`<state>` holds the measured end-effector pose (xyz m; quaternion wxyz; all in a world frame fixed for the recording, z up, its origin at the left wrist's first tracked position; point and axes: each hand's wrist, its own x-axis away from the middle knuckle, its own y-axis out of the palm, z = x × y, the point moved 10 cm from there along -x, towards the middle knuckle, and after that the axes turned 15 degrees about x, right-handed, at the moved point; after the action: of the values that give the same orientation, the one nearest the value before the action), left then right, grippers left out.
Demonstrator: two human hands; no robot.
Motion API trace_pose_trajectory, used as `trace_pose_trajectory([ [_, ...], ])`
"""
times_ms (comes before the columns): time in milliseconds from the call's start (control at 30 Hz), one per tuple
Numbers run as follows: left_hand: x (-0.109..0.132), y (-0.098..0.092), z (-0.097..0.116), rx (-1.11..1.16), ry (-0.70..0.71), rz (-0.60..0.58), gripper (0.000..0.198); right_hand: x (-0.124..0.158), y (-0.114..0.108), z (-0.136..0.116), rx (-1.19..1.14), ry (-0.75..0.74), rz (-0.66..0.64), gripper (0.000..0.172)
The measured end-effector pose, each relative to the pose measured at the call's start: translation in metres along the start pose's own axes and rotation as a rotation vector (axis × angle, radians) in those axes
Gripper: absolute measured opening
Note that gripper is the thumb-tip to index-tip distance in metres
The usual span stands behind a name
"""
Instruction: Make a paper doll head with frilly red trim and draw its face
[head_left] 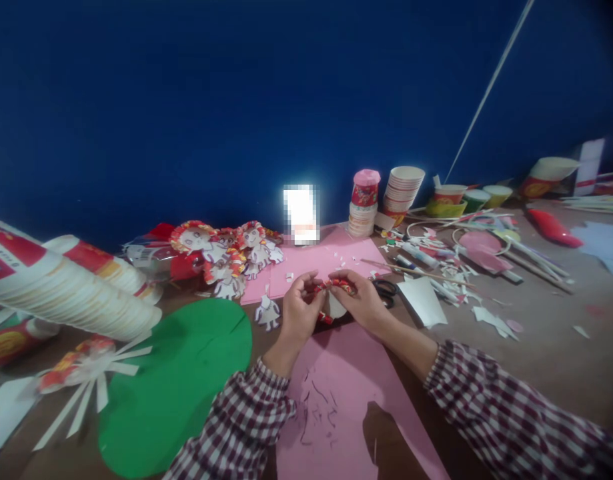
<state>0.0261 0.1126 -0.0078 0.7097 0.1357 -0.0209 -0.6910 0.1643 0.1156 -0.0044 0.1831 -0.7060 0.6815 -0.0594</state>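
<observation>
Both hands meet at the middle of the table around a round white paper piece (pixel 335 305) edged with red and yellow curled strips. My left hand (pixel 303 307) pinches its left edge, and my right hand (pixel 359 299) grips the upper right edge. Fingers cover much of its rim. Left of my left hand lies a small paper figure cutout (pixel 267 312). Black-handled scissors (pixel 385 292) rest just beyond my right hand. Under my forearms is a pink sheet (pixel 331 407) with dark marks and a cut-out hole.
Finished paper dolls (pixel 226 253) cluster at the back left. Stacked paper cups (pixel 71 293) lean at far left beside a green paper shape (pixel 181 380). More cup stacks (pixel 403 193) stand behind. Paper scraps (pixel 493 320), markers (pixel 411 261) and sticks cover the right side. A blue wall (pixel 186 100) closes the back.
</observation>
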Motion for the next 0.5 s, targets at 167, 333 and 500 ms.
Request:
trace_pose_trajectory([
  [167, 0.0005, 0.0023, 0.0013, -0.004, 0.012, -0.014, 0.039, 0.0004, -0.0012, 0.0040, 0.020, 0.017, 0.019, 0.022],
  [333, 0.0006, 0.0039, 0.0004, 0.047, -0.001, -0.021, 0.038, 0.0008, -0.0011, 0.0034, 0.053, 0.013, 0.001, 0.028],
  [500, 0.0009, 0.0041, -0.0004, 0.044, 0.001, -0.019, 0.039, 0.0024, -0.0013, 0.0036, 0.072, 0.011, -0.005, 0.032],
])
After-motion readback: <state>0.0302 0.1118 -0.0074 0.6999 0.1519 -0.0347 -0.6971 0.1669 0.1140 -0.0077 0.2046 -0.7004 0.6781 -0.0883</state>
